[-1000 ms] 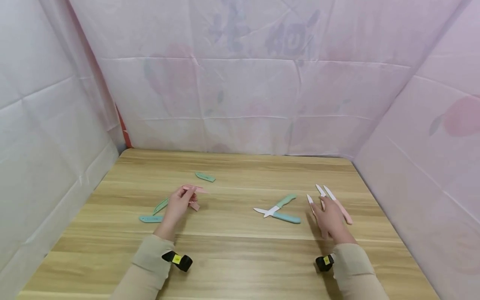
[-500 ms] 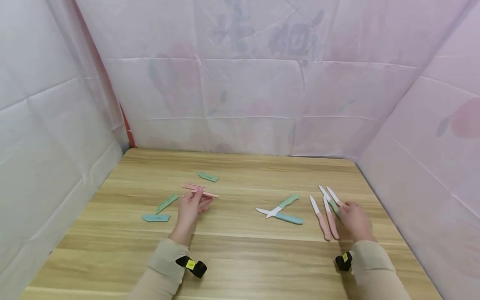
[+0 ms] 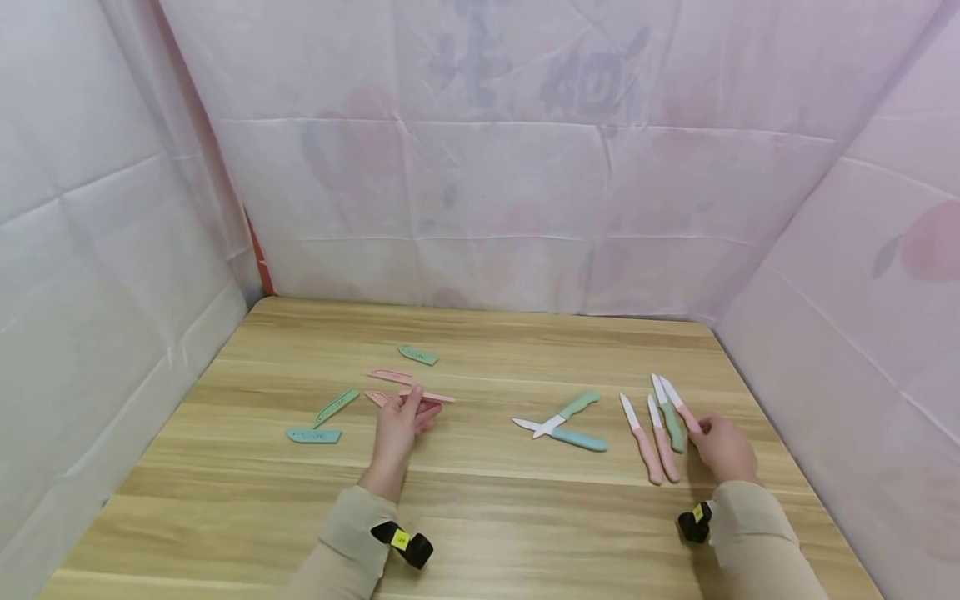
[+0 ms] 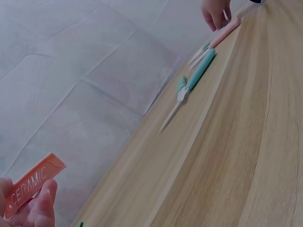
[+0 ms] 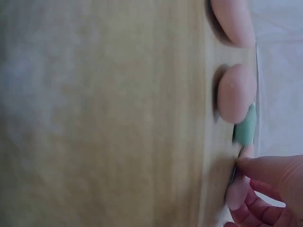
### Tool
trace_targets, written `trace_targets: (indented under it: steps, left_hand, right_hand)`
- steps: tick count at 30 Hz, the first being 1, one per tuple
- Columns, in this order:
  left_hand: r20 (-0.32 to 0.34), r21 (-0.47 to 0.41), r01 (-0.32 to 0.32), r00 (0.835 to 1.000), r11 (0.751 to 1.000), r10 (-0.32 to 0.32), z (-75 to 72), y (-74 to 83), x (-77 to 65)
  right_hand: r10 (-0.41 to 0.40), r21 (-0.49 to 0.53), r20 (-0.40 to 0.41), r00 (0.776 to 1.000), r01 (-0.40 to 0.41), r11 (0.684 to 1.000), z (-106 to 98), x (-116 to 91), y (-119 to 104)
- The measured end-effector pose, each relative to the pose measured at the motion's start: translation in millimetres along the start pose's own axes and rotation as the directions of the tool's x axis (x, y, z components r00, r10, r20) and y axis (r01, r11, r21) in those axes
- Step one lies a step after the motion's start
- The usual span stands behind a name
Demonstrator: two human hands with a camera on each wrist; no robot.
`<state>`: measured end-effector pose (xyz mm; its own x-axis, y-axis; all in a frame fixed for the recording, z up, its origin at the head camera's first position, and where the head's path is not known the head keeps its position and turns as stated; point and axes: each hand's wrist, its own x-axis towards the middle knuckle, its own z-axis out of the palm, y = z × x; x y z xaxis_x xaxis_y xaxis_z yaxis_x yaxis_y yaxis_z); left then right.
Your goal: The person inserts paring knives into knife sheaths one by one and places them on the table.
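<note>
1. We see the left hand (image 3: pixel 396 435) with thumb and fingers pinching a pink sheath (image 4: pixel 35 182) marked CERAMIC, on the left side of the table (image 3: pixel 495 525).
2. Partly hidden by that hand, we find a second pink sheath (image 3: pixel 377 398); a third pink sheath (image 3: pixel 390 377) lies just beyond it.
3. We note a green sheath (image 3: pixel 417 356) farther off, with another green sheath (image 3: pixel 336 407) and a blue sheath (image 3: pixel 313 436) farther left.
4. At the right, well apart from the left hand, we see the right hand (image 3: pixel 726 448) pinching the handle of a pink-handled knife (image 3: pixel 684 410), its blade pointing away to the far side.
5. Just left of it we see a green-handled knife (image 3: pixel 671 427), then two more pink-handled knives (image 3: pixel 663 443).
6. Between the hands, we see a green-handled knife (image 3: pixel 579 404) and a blue-handled knife (image 3: pixel 577 439) with blades crossed.
</note>
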<state>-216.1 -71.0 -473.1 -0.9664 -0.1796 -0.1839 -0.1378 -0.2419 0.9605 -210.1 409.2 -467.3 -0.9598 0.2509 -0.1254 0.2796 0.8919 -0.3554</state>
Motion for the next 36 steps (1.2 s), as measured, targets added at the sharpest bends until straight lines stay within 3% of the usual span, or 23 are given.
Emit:
trace_targets:
  steps: [5, 9, 11, 13, 15, 16, 17, 19, 21, 23, 25, 27, 33, 35, 36]
  left_hand:
    - [-0.010, -0.009, 0.013, 1.000, 1.000, -0.013, 2.5, -2.2, -1.0]
    - [-0.017, -0.018, 0.013, 1.000, 1.000, -0.013, 6.1, -2.9, -2.5]
    - [-0.015, -0.019, 0.013, 1.000, 1.000, -0.013, 7.3, -3.1, -3.2]
    - [-0.009, -0.025, 0.011, 1.000, 1.000, -0.011, 8.3, -3.5, -3.3]
    - [0.000, -0.030, 0.006, 1.000, 1.000, -0.006, 9.1, -3.9, -3.4]
    - [0.006, -0.032, 0.002, 1.000, 0.999, -0.002, 9.5, -3.9, -3.5]
    - [0.010, -0.036, 0.002, 1.000, 0.999, -0.002, 10.1, -4.0, -3.5]
    - [0.018, -0.041, 0.001, 1.000, 0.999, 0.000, 11.7, -3.9, -3.7]
    - [0.019, -0.043, 0.005, 1.000, 0.999, -0.004, 13.7, -3.3, -4.0]
    - [0.012, -0.043, 0.015, 1.000, 0.999, -0.015, 16.0, -2.5, -4.2]
    - [0.003, -0.042, 0.024, 1.000, 0.999, -0.024, 18.1, -1.5, -4.3]
    - [-0.006, -0.040, 0.037, 0.999, 0.998, -0.037, 19.8, -0.5, -4.3]
    - [0.003, -0.074, 0.062, 0.998, 0.995, -0.062, 24.7, -0.1, -4.9]
    - [0.008, -0.101, 0.062, 0.998, 0.993, -0.062, 25.9, -1.0, -4.9]
    - [0.010, -0.116, 0.059, 0.998, 0.991, -0.058, 26.1, -1.8, -4.8]
  right_hand:
    - [-0.021, 0.038, -0.011, 1.000, 0.021, 0.999, -2.1, -0.9, 2.1]
    - [0.050, 0.156, -0.077, 0.996, -0.037, 0.987, -2.4, -5.7, 1.2]
    - [0.112, 0.265, -0.142, 0.983, -0.072, 0.962, -3.1, -8.1, -2.2]
    - [0.192, 0.403, -0.222, 0.956, -0.090, 0.911, -4.0, -9.0, -9.2]
    - [0.276, 0.589, -0.271, 0.922, -0.067, 0.805, -5.8, -10.0, -20.5]
    - [0.306, 0.687, -0.296, 0.905, -0.021, 0.726, -6.6, -10.5, -26.8]
    - [0.349, 0.785, -0.308, 0.885, 0.029, 0.619, -7.5, -11.1, -33.8]
    - [0.395, 0.910, -0.331, 0.857, 0.179, 0.374, -8.4, -12.8, -47.6]
    - [0.404, 0.933, -0.360, 0.841, 0.327, 0.151, -7.4, -15.0, -61.3]
    - [0.403, 0.906, -0.378, 0.833, 0.423, -0.025, -4.8, -17.2, -74.3]
    - [0.374, 0.888, -0.375, 0.849, 0.445, -0.120, 0.2, -19.9, -85.8]
    - [0.373, 0.894, -0.320, 0.871, 0.408, -0.186, 5.1, -24.4, -100.5]
    - [0.341, 0.926, -0.145, 0.929, 0.249, -0.284, 21.5, -43.7, -144.6]
    - [0.308, 0.928, -0.118, 0.944, 0.215, -0.303, 28.7, -49.0, -157.7]
    - [0.293, 0.935, -0.105, 0.950, 0.195, -0.297, 32.7, -51.7, -164.1]
